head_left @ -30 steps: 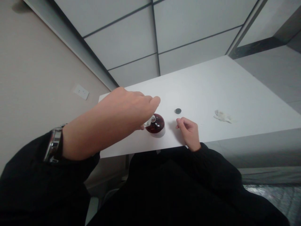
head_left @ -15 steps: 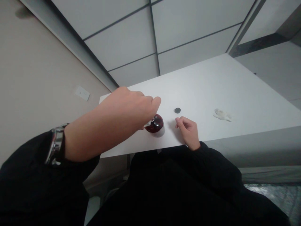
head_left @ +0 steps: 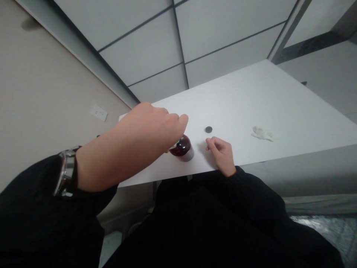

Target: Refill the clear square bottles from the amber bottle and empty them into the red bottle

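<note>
My left hand (head_left: 158, 124), its wrist wearing a metal watch, is closed in a fist in front of a rounded dark red glass bottle (head_left: 182, 145). The fist hides the bottle's left and upper part, so what the fingers grip does not show. A bit of white shows on the bottle beside the fist. My right hand (head_left: 221, 150) rests near the front edge, fingers curled and thumb against them, with nothing visible in it. Just beyond it lies a small dark round disc (head_left: 208, 129), like a cap.
A crumpled white tissue (head_left: 262, 133) lies on the right part of the white table (head_left: 240, 96). Behind stand panelled sliding doors (head_left: 156, 44). A wall with a socket (head_left: 99, 113) borders the left side.
The view has shifted slightly, moving the table items a little left in the picture. Both hands keep the same pose, and the disc and tissue stay where they lay.
</note>
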`<state>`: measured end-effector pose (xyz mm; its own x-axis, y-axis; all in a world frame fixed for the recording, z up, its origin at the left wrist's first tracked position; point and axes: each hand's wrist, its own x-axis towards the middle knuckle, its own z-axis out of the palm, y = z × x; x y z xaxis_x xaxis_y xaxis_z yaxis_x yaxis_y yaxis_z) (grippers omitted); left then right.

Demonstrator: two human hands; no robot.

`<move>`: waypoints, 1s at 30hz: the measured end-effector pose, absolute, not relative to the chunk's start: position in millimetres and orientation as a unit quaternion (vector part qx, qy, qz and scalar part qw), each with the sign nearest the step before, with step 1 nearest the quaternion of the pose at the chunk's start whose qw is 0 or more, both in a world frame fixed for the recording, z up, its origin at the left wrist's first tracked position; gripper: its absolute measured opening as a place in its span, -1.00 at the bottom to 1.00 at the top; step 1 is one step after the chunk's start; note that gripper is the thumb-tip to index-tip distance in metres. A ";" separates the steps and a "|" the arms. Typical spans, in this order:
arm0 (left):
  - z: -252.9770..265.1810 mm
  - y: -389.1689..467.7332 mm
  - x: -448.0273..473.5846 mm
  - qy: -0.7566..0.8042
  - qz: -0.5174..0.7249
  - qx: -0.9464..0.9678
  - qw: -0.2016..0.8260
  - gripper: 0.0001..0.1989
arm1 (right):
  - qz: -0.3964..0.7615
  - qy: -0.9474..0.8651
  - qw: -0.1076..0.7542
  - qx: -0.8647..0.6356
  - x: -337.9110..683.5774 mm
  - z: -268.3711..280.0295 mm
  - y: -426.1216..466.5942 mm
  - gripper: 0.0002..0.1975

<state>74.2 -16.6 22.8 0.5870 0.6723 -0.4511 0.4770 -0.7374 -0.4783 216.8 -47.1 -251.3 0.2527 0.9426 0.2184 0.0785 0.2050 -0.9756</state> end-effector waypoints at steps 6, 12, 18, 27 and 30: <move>23.3 -18.7 78.4 -0.332 0.318 -0.874 0.156 -0.90 | 0.360 -0.494 0.600 -0.517 216.9 -250.3 -47.4 -0.35; 25.4 -22.0 88.9 -0.328 0.362 -0.855 0.175 -0.86 | 0.361 -0.491 0.602 -0.516 216.7 -249.7 -47.7 -0.34; 24.5 -23.6 89.6 -0.325 0.338 -0.866 0.173 -0.96 | 0.364 -0.490 0.600 -0.517 217.6 -248.9 -48.1 -0.34; 24.5 -25.4 96.0 -0.314 0.326 -0.874 0.177 -0.91 | 0.366 -0.491 0.595 -0.521 217.8 -248.1 -47.6 -0.34; 26.2 -26.0 98.8 -0.313 0.347 -0.866 0.178 -0.89 | 0.366 -0.492 0.593 -0.522 217.4 -247.5 -47.3 -0.34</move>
